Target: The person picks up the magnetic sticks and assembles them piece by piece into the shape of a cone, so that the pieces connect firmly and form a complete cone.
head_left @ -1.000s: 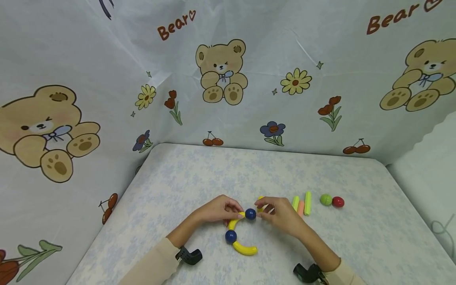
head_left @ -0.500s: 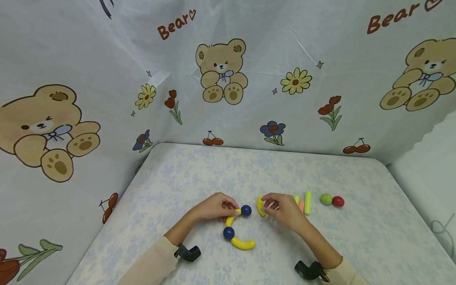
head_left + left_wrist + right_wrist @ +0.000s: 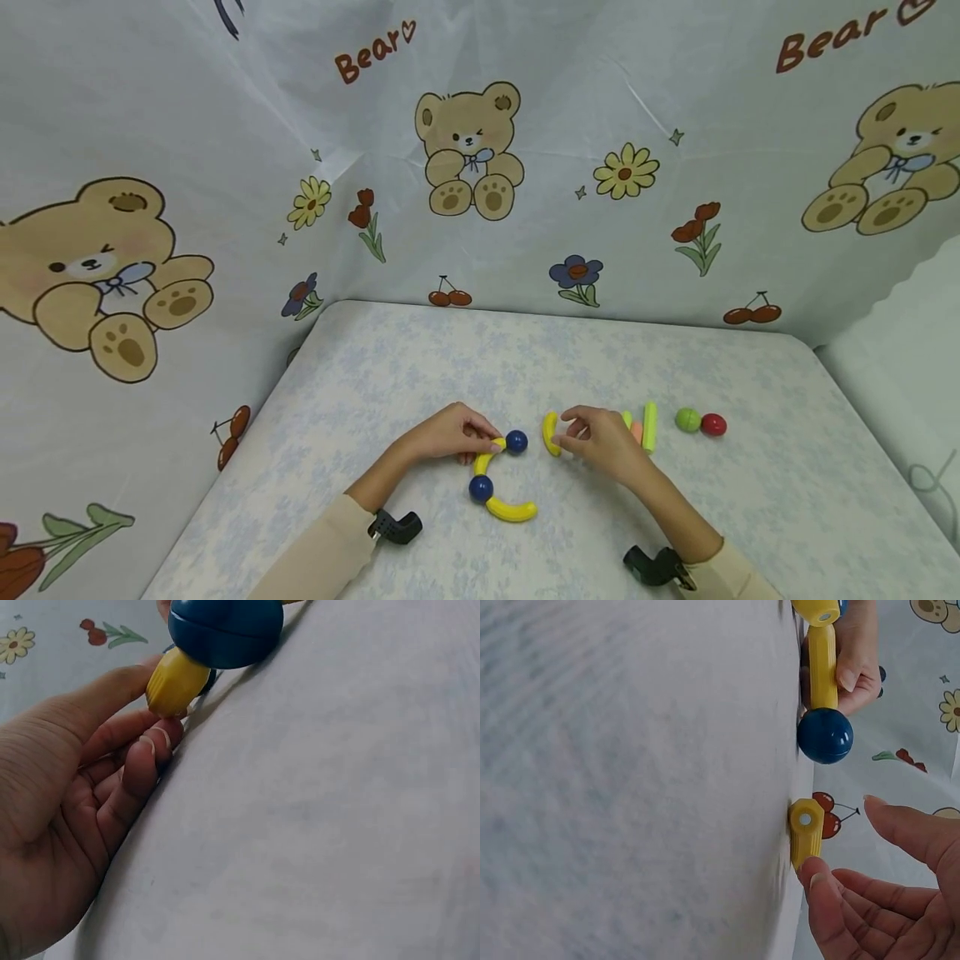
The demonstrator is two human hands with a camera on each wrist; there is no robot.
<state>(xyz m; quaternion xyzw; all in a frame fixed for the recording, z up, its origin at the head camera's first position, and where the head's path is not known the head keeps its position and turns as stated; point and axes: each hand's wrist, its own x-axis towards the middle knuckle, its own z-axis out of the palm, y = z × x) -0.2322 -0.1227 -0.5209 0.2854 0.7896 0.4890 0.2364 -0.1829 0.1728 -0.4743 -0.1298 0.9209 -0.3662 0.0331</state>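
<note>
My left hand (image 3: 453, 433) pinches a curved yellow magnetic rod (image 3: 481, 464) between thumb and fingers. A dark blue ball (image 3: 516, 442) sits at its far end, and a second blue ball (image 3: 481, 489) joins it to another curved yellow rod (image 3: 512, 511), making a C shape on the table. Just right of the far ball lies a loose curved yellow rod (image 3: 551, 434). My right hand (image 3: 603, 446) is beside it with thumb and fingers spread. In the right wrist view, a fingertip is right at the end of the loose rod (image 3: 805, 840), the thumb apart from it.
Right of my right hand lie yellow-green rods (image 3: 650, 427) and an orange rod (image 3: 637, 432), partly hidden by the hand. Farther right, a green ball (image 3: 687, 420) and a red ball (image 3: 713, 425) lie side by side. A bear-print cloth (image 3: 472, 250) hangs behind the table (image 3: 420, 350).
My left hand has shifted the joined rods and balls slightly left and away. My right hand has drawn right from the far blue ball, its fingers parting, and the loose yellow rod shows more fully.
</note>
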